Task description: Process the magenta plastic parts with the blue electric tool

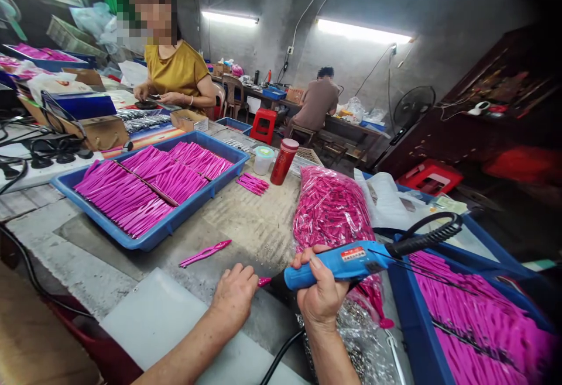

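My right hand (324, 288) is wrapped round a blue electric screwdriver (338, 261), its black cord leading off to the right. The tool's dark front end points left, toward my left hand (236, 292). The fingers of my left hand are closed on a slim pink piece (264, 282); only its glossy end shows beside the screwdriver tip, and the rest is hidden. Whether tip and piece touch, I cannot tell. Another slim pink piece (205, 253) lies on the table just beyond my left hand. A clear bag of glossy pink parts (331, 209) stands behind the screwdriver.
A blue tray (171, 234) of pink pieces stands left, another blue tray (406, 320) right. Nearby are a small pink pile (252, 184), a red bottle (284, 162), a lidded tub (263, 161) and a bag of small metal parts (364, 338). Two people sit farther back.
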Demonstrator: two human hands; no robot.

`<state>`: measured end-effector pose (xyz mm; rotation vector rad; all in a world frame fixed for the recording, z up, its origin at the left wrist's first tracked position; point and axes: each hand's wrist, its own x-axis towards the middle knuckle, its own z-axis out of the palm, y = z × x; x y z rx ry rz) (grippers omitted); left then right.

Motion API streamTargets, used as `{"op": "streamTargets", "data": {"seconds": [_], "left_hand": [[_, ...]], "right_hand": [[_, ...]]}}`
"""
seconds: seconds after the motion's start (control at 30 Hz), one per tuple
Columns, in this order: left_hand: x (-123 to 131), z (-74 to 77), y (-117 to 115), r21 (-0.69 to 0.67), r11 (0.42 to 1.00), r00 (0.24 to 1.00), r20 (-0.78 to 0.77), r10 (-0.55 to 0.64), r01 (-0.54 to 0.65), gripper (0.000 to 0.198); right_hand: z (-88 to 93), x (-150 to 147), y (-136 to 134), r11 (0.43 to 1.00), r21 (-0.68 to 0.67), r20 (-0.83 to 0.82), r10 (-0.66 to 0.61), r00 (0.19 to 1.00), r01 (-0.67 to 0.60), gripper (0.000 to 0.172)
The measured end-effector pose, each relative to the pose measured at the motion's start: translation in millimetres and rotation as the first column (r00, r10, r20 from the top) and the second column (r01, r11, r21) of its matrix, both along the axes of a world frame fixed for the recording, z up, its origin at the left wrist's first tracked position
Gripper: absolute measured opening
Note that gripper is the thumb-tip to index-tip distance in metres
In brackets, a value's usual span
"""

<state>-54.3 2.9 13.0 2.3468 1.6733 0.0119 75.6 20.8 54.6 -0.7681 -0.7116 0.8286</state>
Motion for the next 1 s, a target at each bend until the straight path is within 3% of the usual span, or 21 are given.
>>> {"op": "streamTargets", "data": {"seconds": [0.73, 1.0], "left_hand": [[-3, -5.2, 2, 0.054, 0.997, 0.993, 0.115, 0.040, -0.047, 0.021], [-11, -3.0, 7, 0.072, 0.983, 0.976, 0.148, 0.160, -0.171, 0.023]], "right_hand": [[8.1, -3, 1, 1.000, 0.022, -0.014, -0.016, 1.000, 0.017, 0.026], [9.0, 10, -7, 0.999, 0.020, -0.051, -0.035, 0.998, 0.036, 0.027]]}}
